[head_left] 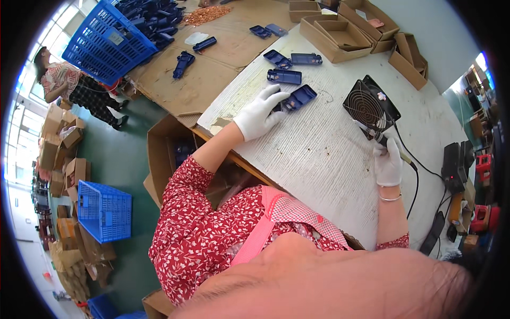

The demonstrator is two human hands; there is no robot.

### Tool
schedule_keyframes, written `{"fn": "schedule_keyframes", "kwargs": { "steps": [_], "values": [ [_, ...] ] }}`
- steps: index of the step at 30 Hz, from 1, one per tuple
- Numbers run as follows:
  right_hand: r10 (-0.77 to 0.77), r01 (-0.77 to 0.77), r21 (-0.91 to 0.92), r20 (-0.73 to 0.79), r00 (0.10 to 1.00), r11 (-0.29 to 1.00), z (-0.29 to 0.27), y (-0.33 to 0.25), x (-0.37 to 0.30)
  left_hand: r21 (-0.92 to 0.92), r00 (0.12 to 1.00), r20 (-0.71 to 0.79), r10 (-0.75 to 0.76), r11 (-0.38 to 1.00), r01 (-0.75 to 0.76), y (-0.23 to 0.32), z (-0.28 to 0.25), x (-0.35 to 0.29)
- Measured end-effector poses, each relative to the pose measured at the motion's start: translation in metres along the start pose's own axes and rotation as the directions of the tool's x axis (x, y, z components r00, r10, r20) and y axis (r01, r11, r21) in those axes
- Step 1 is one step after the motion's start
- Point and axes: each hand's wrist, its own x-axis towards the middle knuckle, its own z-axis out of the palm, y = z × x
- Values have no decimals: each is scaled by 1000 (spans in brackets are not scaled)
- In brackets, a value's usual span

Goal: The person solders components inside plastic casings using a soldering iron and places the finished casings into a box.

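Note:
My left hand (260,114), in a white glove, reaches across the white tabletop and grips the left end of a dark blue plastic casing (300,98). Part of that casing is hidden under the fingers. Just beyond lie a similar blue casing (285,76) and a few more around it. My right hand (388,165), also gloved, is closed around a corded soldering iron (380,139), its front end pointing toward a black fan (372,105). The fan has a round wire guard and stands on the table; the iron's tip is hard to make out against it.
Cardboard boxes (336,38) line the table's far edge. A cardboard-covered surface (212,69) at left holds a blue crate (109,42), heaped blue casings and copper-coloured bits (207,15). Cables run along the right side to a black box (455,166). Another person (79,85) stands at far left.

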Motion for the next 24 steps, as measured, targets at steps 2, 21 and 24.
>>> {"fn": "schedule_keyframes", "kwargs": {
  "steps": [2, 21, 24],
  "values": [
    [6, -6, -14, -42, 999, 1000, 1, 0, -1, -18, 1000, 0, 15, 1000, -15, 5, -6, 4],
    [-16, 16, 9, -14, 1000, 1000, 0, -2, -4, 43, 921, 380, -85, 996, 75, 0, -29, 44],
    [26, -23, 81, -36, 999, 996, 7, -2, -5, -93, 944, 329, 8, 995, 24, 18, -39, 55]
  ]
}}
